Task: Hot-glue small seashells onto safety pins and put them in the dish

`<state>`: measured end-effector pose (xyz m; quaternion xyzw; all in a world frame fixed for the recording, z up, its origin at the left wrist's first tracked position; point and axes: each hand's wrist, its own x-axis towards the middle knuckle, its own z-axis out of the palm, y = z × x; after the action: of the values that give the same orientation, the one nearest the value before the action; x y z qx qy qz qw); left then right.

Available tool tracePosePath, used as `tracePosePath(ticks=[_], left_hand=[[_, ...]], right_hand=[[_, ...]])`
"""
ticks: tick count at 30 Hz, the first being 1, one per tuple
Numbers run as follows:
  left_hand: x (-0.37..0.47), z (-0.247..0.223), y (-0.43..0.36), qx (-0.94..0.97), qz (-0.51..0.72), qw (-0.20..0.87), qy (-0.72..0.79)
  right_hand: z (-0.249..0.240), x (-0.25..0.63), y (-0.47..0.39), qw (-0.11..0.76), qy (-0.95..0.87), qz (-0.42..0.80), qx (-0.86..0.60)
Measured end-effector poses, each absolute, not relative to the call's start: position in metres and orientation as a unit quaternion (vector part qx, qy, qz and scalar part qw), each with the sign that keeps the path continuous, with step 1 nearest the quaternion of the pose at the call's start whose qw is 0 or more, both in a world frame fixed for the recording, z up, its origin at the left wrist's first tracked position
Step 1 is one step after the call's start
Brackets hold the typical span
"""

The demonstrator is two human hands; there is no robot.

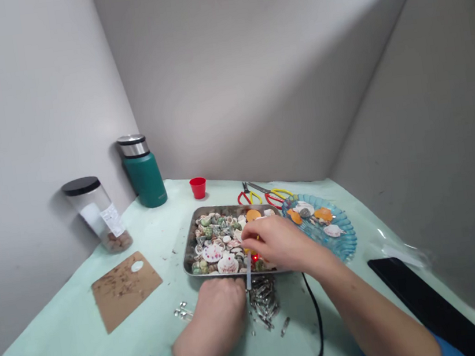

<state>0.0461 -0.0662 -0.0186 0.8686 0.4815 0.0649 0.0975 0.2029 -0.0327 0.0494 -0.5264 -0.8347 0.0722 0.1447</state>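
My left hand (223, 303) is closed in a fist at the front edge of a metal tray (188, 249); its fingers face away, so anything in them is hidden. Over the tray's right half, my right hand (276, 244) has thumb and fingers drawn together; I cannot make out what they hold. Below those fingers shows part of a yellow tool with a red light (255, 258), seemingly a hot glue gun. A translucent glue stick (248, 271) sticks out toward me. Seashells (214, 236) fill the tray, including spotted scallop shells (228, 263). Metal clips (263, 303) lie heaped before it.
A blue plate (348, 236) holds decorated shells on the right. Scissors (275, 196) and a red cup (198, 188) stand behind. Left are a green flask (145, 175), a jar (105, 219) and cardboard (125, 292). A black cord (318, 319) crosses the front.
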Motion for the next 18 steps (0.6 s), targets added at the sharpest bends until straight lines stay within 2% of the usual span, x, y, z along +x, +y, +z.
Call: tracePosePath(ticks=[4, 10, 14, 18], left_hand=[[0.045, -0.016, -0.068, 0.874, 0.032, 0.071, 0.479], [0.037, -0.005, -0.073, 0.898, 0.004, 0.066, 0.435], [0.022, 0.006, -0.075, 0.906, -0.002, 0.064, 0.418], [0.005, 0.028, -0.071, 0.898, 0.041, 0.16, 0.408]], right_hand=[[0.036, 0.172, -0.017, 0.118, -0.877, 0.084, -0.459], [0.025, 0.144, 0.004, -0.031, -0.908, 0.106, -0.405], [0.025, 0.142, 0.012, -0.028, -0.908, 0.112, -0.404], [0.025, 0.151, 0.031, 0.0, -0.891, 0.115, -0.439]])
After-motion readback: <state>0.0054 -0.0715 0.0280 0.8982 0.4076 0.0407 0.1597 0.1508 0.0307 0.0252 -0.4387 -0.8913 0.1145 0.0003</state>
